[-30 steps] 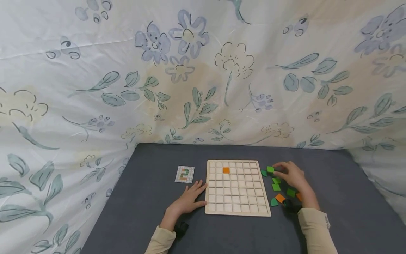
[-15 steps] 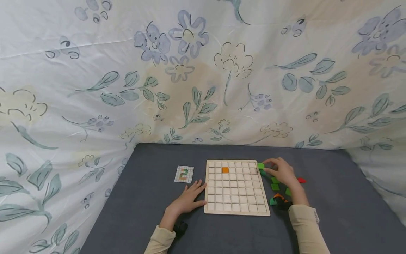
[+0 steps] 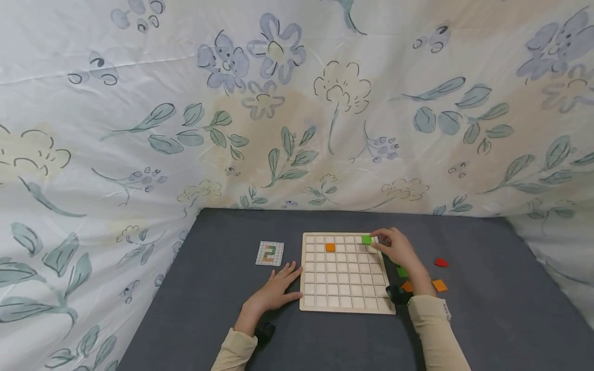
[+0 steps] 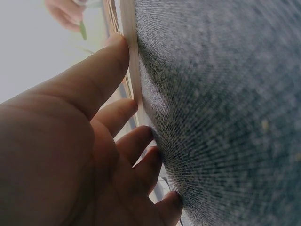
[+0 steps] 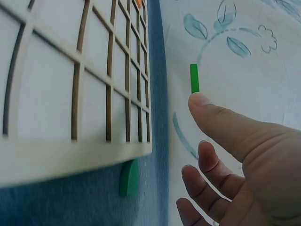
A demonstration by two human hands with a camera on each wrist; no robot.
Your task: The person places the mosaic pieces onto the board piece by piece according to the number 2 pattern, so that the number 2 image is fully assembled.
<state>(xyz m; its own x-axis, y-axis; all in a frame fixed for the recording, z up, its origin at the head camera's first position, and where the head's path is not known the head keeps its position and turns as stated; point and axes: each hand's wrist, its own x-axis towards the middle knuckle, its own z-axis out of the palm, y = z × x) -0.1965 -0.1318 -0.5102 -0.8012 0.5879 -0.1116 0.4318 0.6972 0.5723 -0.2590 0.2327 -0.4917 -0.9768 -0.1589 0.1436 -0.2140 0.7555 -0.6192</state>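
My right hand [image 3: 398,249] pinches a light green square tile [image 3: 366,239] over the far right corner of the wooden grid board [image 3: 345,311]. In the right wrist view the tile [image 5: 194,77] shows edge-on at the thumb tip, raised above the board. One orange square tile [image 3: 330,247] sits in a cell of the second row. At the board's left edge rests my left hand [image 3: 274,289], fingers spread. Its thumb and index fingertip touch the wooden rim [image 4: 130,56] in the left wrist view.
A small card [image 3: 269,253] with a coloured grid pattern lies left of the board. To its right are a green tile [image 3: 401,271], an orange tile [image 3: 439,285] and a red piece [image 3: 441,262], partly around my forearm. A dark green rounded piece [image 5: 129,178] lies by the board's edge.
My right hand has carried the light green tile leftward, from the loose pieces to above the board's far right corner. The left hand has stayed at the left edge.
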